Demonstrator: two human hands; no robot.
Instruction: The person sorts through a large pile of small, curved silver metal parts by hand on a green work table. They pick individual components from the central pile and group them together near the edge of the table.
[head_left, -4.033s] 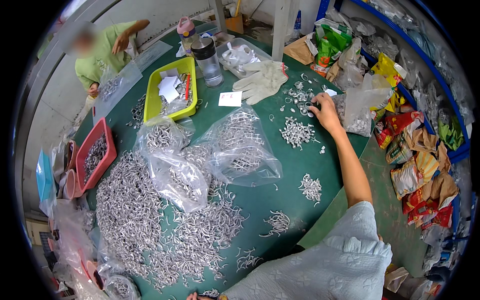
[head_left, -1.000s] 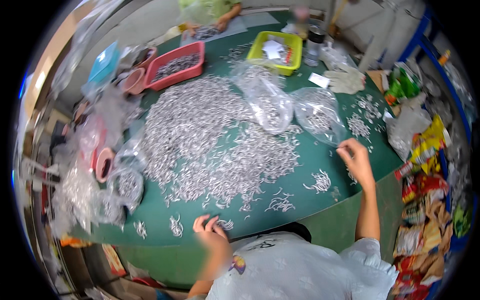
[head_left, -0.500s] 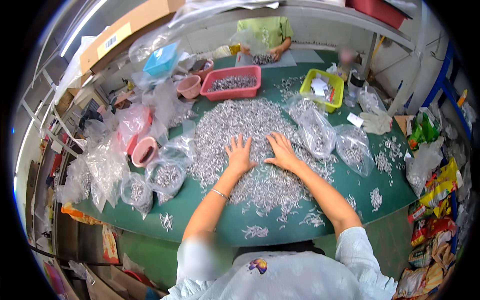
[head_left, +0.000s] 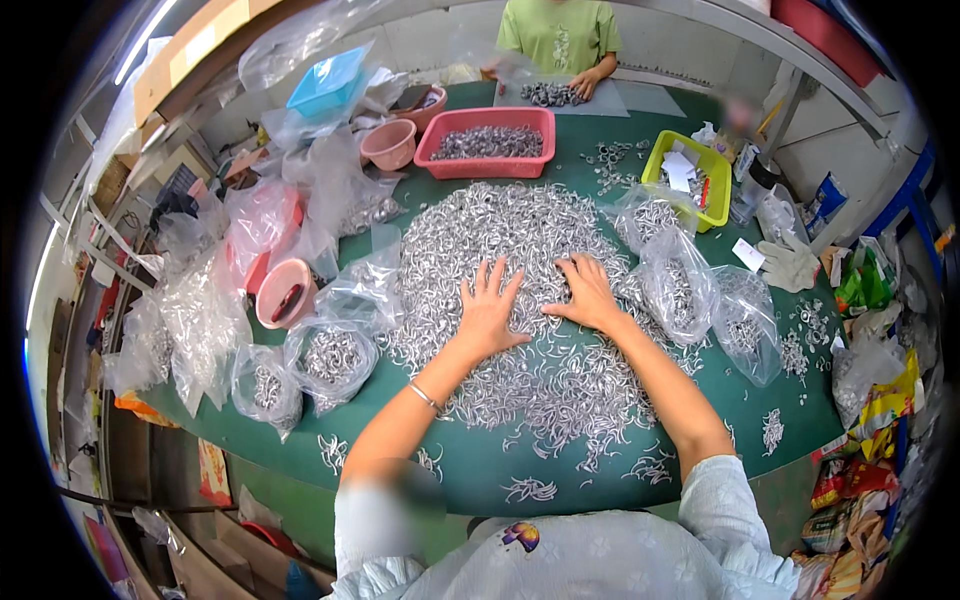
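Green cloth covers your table (head_left: pixel 700 440), the largest thing in view, running from your body at the near edge to a second person in a green shirt (head_left: pixel 558 35) at the far edge.

Heap of small silver metal clips (head_left: pixel 520 290): spread over the middle of the table, trailing off into thin scatters toward the near edge. Judgement: each piece is stiff and light, but the heap together is heavy and loose. It will slide and shift under the palm, and bent ends may snag on each other. Better to rake or scoop with flat hands than to pinch.

Clear plastic bags of clips (head_left: pixel 690 290): several to the right of the heap, more to the near left (head_left: pixel 330 355). Soft and slippery; take them by the neck.

Red tray (head_left: pixel 490 143) on the far side holds more clips. Yellow tray (head_left: pixel 690 180) on the far right holds paper slips. Pink bowls (head_left: pixel 283 293) sit on the left among crumpled bags.

Your left hand (head_left: pixel 490 310): fingers spread, palm flat on the heap, gripping nothing.
Your right hand (head_left: pixel 588 292): likewise spread and flat on the heap, just beside the left, apart from it.

Thin bracelet (head_left: pixel 424 396) on your left wrist.
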